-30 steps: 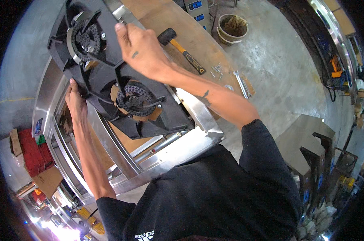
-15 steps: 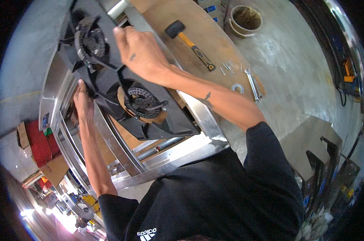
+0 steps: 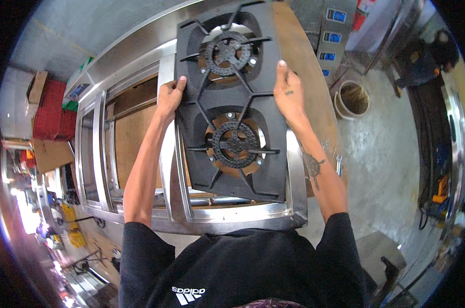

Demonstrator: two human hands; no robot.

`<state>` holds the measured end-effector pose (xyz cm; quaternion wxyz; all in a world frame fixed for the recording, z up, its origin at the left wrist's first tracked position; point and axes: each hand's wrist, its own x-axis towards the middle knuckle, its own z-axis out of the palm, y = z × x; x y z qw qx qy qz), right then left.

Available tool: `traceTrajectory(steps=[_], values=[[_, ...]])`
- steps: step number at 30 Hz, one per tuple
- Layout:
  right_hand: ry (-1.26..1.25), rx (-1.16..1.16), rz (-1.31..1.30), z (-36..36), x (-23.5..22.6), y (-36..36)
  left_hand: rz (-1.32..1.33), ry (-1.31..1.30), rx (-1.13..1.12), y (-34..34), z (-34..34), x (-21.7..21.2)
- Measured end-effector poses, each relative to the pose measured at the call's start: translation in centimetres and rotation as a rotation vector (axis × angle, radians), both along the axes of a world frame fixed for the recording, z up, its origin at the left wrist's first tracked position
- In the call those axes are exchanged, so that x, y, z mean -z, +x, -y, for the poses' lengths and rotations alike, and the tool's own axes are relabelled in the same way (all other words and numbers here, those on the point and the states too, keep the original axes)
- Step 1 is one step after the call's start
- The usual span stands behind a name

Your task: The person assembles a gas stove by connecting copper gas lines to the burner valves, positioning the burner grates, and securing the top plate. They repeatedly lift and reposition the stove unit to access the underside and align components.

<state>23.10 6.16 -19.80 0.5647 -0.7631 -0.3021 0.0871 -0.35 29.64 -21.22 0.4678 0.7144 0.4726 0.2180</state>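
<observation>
- Head camera: the left one of two worn side by side; view upright, unmirrored.
- Faces down and forward over the wearer's black shirt [image 3: 243, 269], which fills the lower edge.
- Burner plate [image 3: 227, 97] near, just above centre, seen from above.
- Fisheye field: steel frame [image 3: 243, 213] bows; floor [image 3: 379, 149] lies farther off, at right.

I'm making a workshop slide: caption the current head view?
Left hand and right hand hold opposite long edges of a black two-burner cooktop over a silvery metal frame.
</observation>
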Motion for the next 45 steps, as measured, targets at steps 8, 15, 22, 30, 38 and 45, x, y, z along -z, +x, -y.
traceTrajectory(steps=[8,15,22,30,38,45], values=[[-0.048,0.013,-0.109,-0.2,2.3,0.8,-0.166,0.053,0.045,0.3,-0.5,0.5],[-0.005,0.018,-0.152,-0.3,2.9,1.1,-0.033,0.016,0.037,0.1,-1.5,2.3],[0.003,0.024,-0.109,0.0,2.3,0.8,-0.057,0.064,0.142,-0.8,-1.8,2.2],[0.102,0.041,-0.079,-0.3,2.6,0.4,-0.189,0.141,0.036,-0.1,-0.6,0.9],[-0.046,0.035,0.038,-0.2,2.8,1.2,-0.155,0.099,0.022,1.2,-0.2,2.6],[-0.012,0.014,-0.012,-0.1,2.5,0.8,-0.116,0.036,0.027,1.1,-0.7,3.6]])
